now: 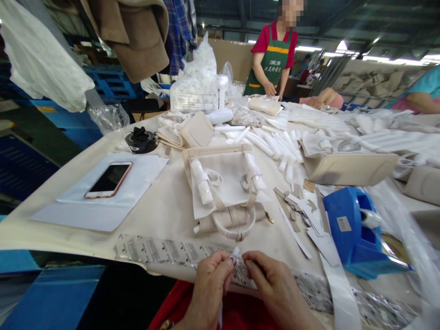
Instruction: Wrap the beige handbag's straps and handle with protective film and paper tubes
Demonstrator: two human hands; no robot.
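At the table's front edge, my left hand (213, 277) pinches a thin white plastic strip (235, 252) whose tip sticks up past the thumb. Its tail hangs below that hand. Close by on the right is my right hand (270, 275), its fingertips pressed together near the strip; whatever they grip is too small to make out. Just beyond both hands lies a beige handbag (232, 217). White sheeting (228, 176) covers its front, white wrap surrounds its fittings, and its wrapped handle (237, 233) curves toward me.
A phone (109, 178) rests on white paper (82, 217) at left. On the right stand a blue tape dispenser (350, 229), scattered strips (299, 208) and another beige bag (350, 167). White foam tubes (275, 146) lie behind. A co-worker (270, 57) in a green apron stands across the table.
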